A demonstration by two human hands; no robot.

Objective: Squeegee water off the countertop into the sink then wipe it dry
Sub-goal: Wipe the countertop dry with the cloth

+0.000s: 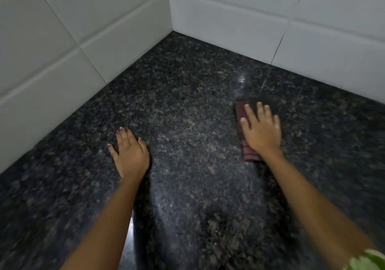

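The dark speckled granite countertop (187,107) fills the view and runs into a tiled corner. My right hand (261,130) presses flat, fingers spread, on a dark red folded cloth (242,113) lying on the counter right of centre; most of the cloth is hidden under the hand. My left hand (130,152) rests palm down on the bare stone to the left, fingers apart and holding nothing. The counter shines with a faint wet sheen near the middle. Neither a squeegee nor a sink is in view.
White tiled walls (62,46) rise on the left and at the back (312,30), meeting in a corner (172,31). A green patterned sleeve edge (368,259) shows at the bottom right.
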